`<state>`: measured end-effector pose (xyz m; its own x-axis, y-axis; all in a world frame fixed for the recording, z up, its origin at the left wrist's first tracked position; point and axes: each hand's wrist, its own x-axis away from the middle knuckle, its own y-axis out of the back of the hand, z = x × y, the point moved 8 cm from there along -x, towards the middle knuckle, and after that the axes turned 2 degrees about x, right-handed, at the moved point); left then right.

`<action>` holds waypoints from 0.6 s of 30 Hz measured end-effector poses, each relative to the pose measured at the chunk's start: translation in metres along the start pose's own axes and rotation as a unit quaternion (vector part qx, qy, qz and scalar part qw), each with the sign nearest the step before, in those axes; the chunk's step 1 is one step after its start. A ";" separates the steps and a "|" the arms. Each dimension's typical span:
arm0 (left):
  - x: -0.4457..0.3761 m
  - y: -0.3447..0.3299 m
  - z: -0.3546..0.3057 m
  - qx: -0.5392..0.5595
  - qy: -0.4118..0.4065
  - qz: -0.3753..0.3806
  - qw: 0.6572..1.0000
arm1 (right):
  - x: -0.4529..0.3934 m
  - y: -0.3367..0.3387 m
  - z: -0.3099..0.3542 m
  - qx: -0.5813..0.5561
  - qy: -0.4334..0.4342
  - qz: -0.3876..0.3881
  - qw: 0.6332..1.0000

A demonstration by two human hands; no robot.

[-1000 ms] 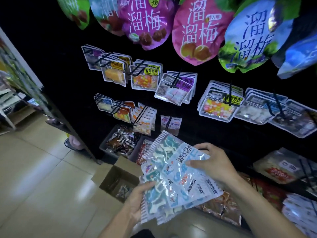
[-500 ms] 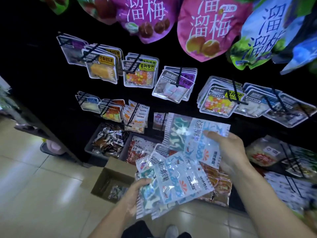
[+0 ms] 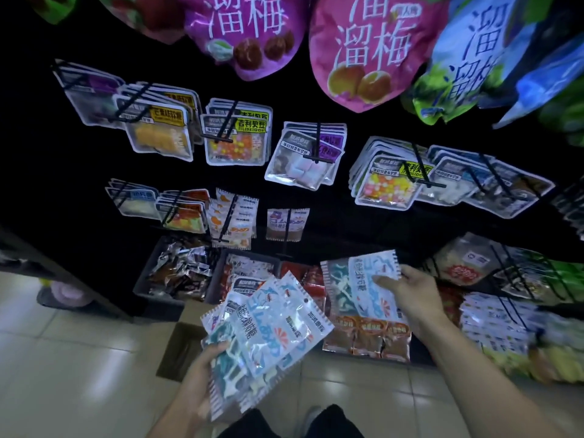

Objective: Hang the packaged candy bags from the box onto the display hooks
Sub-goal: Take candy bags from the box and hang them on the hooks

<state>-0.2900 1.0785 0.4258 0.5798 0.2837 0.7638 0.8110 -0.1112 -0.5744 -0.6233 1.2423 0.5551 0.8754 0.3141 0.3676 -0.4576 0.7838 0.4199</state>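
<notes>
Pinching 1 candy bag (image 3: pixel 360 286), the right grip (image 3: pixel 410 298) nears hooks; left grip (image 3: pixel 202 377) clasps the stack (image 3: pixel 262 336).

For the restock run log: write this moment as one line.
left hand: holds stack of candy bags | right hand: grips single bag, raised toward hooks | box: open on floor

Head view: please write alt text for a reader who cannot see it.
A person's right hand lifts one blue-and-white candy bag toward the display hooks, while the left hand holds a stack of bags above an open cardboard box.
</notes>
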 end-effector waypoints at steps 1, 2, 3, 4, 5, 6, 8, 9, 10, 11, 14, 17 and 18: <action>0.001 0.000 -0.002 -0.006 -0.001 -0.002 1.000 | 0.000 -0.003 -0.010 0.030 0.010 -0.002 0.999; -0.001 0.001 -0.002 -0.008 0.005 -0.005 1.000 | -0.001 -0.005 -0.017 0.073 0.031 -0.010 0.997; 0.000 -0.002 -0.004 -0.013 0.002 -0.004 1.000 | -0.002 -0.009 -0.023 0.132 0.053 -0.010 0.990; -0.002 -0.001 -0.005 -0.006 0.001 -0.003 1.000 | -0.005 -0.011 -0.031 0.205 0.057 -0.017 0.977; -0.004 -0.004 -0.004 -0.008 0.006 0.005 1.000 | -0.007 -0.012 -0.039 0.276 0.052 -0.026 0.959; -0.006 -0.006 -0.003 -0.008 0.011 0.003 1.000 | -0.010 -0.011 -0.049 0.335 0.036 -0.039 0.941; -0.010 -0.006 -0.004 0.002 0.003 -0.016 1.000 | -0.017 -0.011 -0.062 0.379 0.033 -0.061 0.923; -0.011 -0.009 -0.005 0.004 -0.002 -0.018 1.000 | -0.024 -0.012 -0.070 0.375 0.037 -0.060 0.924; -0.012 -0.012 -0.006 0.007 -0.004 -0.019 1.000 | -0.028 -0.014 -0.075 0.365 0.037 -0.053 0.929; -0.014 -0.014 -0.006 0.008 -0.007 -0.016 1.000 | -0.034 -0.016 -0.082 0.350 0.032 -0.039 0.936; -0.018 -0.022 -0.002 0.025 -0.024 -0.001 0.999 | -0.046 -0.022 -0.096 0.305 0.017 0.015 0.952; -0.019 -0.040 0.000 0.032 -0.047 0.028 0.998 | -0.056 -0.030 -0.105 0.266 -0.016 0.083 0.960; -0.018 -0.047 0.000 0.038 -0.058 0.045 0.997 | -0.061 -0.033 -0.107 0.264 -0.029 0.106 0.958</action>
<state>-0.3386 1.0783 0.4387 0.6338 0.3839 0.6715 0.7450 -0.0693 -0.6635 -0.6448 1.2548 0.4301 0.7507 0.3937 0.5306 -0.6530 0.3199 0.6865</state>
